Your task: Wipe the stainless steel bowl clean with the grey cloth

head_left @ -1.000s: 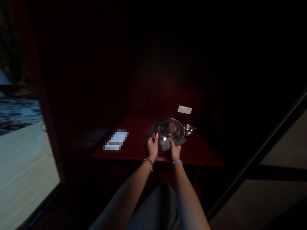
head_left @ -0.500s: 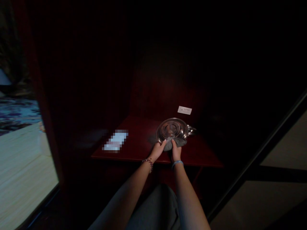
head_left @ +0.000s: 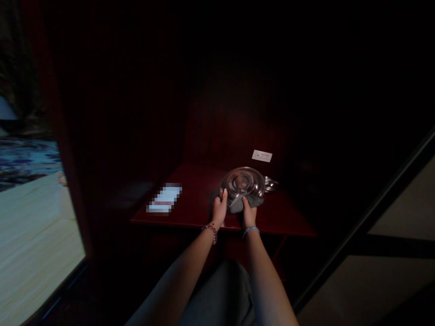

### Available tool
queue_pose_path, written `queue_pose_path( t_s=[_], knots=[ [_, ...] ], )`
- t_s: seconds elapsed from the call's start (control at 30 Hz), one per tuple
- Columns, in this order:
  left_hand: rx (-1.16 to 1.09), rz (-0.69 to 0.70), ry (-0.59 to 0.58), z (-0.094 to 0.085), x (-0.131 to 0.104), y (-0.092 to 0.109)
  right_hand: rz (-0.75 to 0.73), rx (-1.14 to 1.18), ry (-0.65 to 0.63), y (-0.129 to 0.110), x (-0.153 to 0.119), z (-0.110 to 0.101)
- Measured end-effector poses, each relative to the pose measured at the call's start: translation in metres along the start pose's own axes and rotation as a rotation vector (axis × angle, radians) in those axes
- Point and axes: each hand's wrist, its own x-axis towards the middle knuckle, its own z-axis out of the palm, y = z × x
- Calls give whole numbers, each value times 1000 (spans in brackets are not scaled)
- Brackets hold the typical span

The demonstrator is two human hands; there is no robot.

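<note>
A shiny round metal dish [head_left: 242, 179], ringed in the middle, is tilted toward me above the dark red shelf. I cannot tell whether it is a bowl or a lid. My left hand [head_left: 220, 209] grips its near left rim, thumb on top and the other fingers hidden beneath. With my right hand [head_left: 249, 213] I pinch a grey cloth [head_left: 254, 199] over the near right rim, thumb uppermost. The cloth bunches along the near edge between both hands. Behind the dish, to the right, other shiny metalware [head_left: 271, 184] rests on the shelf, partly covered.
The dark red shelf [head_left: 197, 217] sits in a dim recess. On its left lies a blurred-out bright rectangle [head_left: 165, 198]. A white socket plate [head_left: 262, 156] is on the back wall. A pale wood-grained surface [head_left: 37, 244] stands beyond the left panel.
My left hand has shifted left, from the cloth at the near edge to the dish's left rim. The dish has moved slightly left; my right hand stays on the cloth.
</note>
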Motion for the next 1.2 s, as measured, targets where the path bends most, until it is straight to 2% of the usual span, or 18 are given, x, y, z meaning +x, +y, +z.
queue_pose_path(
  t_s=[0.13,0.27,0.47,0.67,0.77,0.87,1.0,1.03,1.2],
  knots=[
    [-101,90,-204,7,3,-6,32,-1,7,-4,-1,0],
    [-31,25,-265,10,4,-15,52,30,-11,-9,-4,1],
    [7,-13,-229,9,5,-17,39,-1,-18,-12,-6,2],
    [-40,15,12,2,2,0,-14,-11,-28,-5,-3,3],
    [-79,-7,51,0,-2,7,-26,-7,-24,-2,-2,2],
    [-122,-2,-23,2,-4,10,-17,-7,20,-2,-1,1],
    [-113,67,-270,6,-2,1,21,20,33,-5,-1,-1],
    [-82,78,-301,7,-1,-2,27,29,24,-6,-2,-1],
    [29,25,-298,9,1,-12,24,18,0,-7,-3,0]
  ],
)
